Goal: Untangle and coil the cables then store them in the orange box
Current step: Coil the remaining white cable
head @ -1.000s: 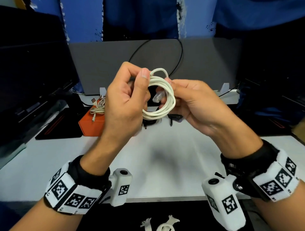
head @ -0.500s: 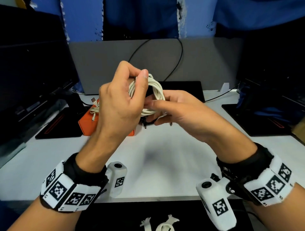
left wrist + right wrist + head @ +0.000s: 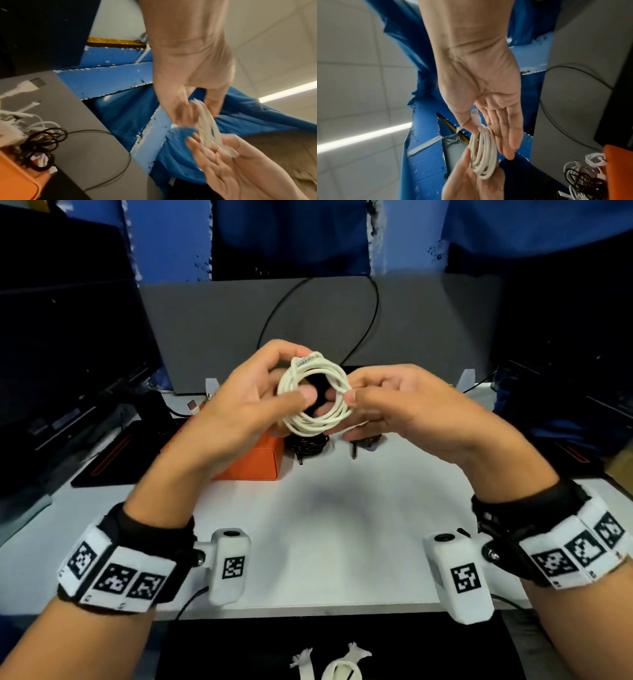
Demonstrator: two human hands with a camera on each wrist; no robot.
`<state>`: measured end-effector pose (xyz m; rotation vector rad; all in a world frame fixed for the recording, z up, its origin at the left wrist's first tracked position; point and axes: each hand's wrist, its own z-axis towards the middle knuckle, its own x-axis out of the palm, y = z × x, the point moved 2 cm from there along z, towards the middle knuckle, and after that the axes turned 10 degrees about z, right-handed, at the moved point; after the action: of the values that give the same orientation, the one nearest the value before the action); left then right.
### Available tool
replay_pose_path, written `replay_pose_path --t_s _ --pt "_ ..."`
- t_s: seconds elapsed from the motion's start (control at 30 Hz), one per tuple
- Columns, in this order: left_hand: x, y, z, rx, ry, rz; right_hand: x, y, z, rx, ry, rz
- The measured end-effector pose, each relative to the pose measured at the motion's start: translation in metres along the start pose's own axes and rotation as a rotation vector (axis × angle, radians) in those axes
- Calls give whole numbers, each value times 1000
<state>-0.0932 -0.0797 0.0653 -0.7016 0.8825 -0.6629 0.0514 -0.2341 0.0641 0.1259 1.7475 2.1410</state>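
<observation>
Since 0.5 s ago, the white coil [image 3: 317, 402] turns from edge-on to face the head camera, its opening now visible as a ring. The left hand [image 3: 239, 412] shifts its thumb from the coil's 12 o'clock edge to 9 o'clock. The right hand [image 3: 404, 405] opens out and now pinches the coil at 3 o'clock.

Overhead light is falling evenly on the white desk [image 3: 325, 542], leaving a soft, blurred shadow near its middle, while the monitors at the left and right edges are sinking into darkness. A ceiling strip light [image 3: 288, 92] is glaring white in both wrist views. Motion blur is smearing the left hand [image 3: 188, 81] and the white cable coil [image 3: 207, 124] there. Wide-angle distortion is bending straight lines toward the frame edges.
</observation>
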Motion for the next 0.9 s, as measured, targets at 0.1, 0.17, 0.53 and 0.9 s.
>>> replay_pose_path --t_s 0.1,0.17,0.53,0.9 --pt "-3 9 3 -5 70 -13 -9 -2 3 0 -48 115" --pt "2 13 6 -24 37 10 -10 -7 5 31 -65 144" --pt "7 27 12 -163 -12 -74 -10 -34 20 113 -88 253" --pt "-1 45 12 -244 99 155 -50 -47 29 159 -218 252"
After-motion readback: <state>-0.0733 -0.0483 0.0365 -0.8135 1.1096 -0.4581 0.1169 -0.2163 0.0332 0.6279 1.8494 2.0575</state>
